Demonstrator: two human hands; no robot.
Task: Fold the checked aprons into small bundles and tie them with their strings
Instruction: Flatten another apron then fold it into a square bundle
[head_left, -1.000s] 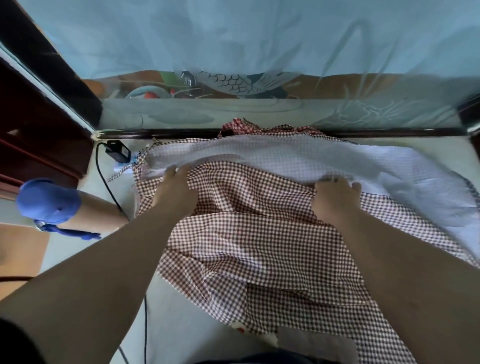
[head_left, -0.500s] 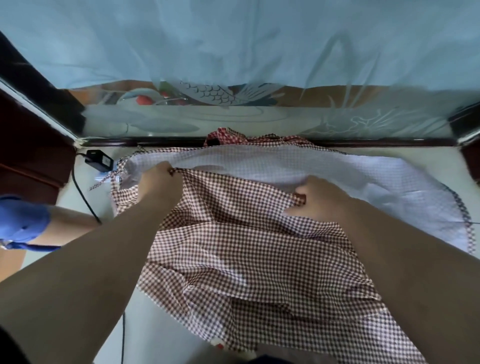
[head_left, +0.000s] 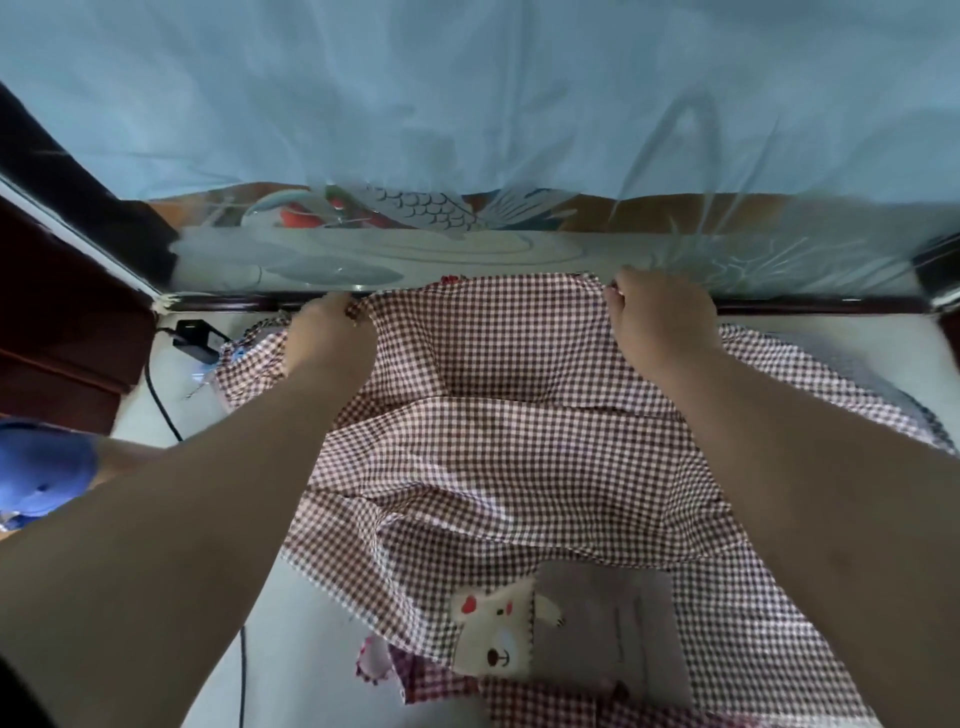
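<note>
Head view: left hand (head_left: 332, 338) and right hand (head_left: 657, 317) each pinch the far edge of the checked apron (head_left: 493, 441). Its grey pocket (head_left: 613, 623) lies flat, near.

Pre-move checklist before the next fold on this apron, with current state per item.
1. Left hand grips the checked apron's far edge: ok.
2. Right hand grips the same edge: ok.
3. Edge between the hands straight: ok.
4. Cloth lies flat: not ok, rumpled just beyond the bear pocket.
5. Strings located: cannot tell.
6. Black adapter clear of the cloth: cannot tell, it sits very close to the left corner.
</note>
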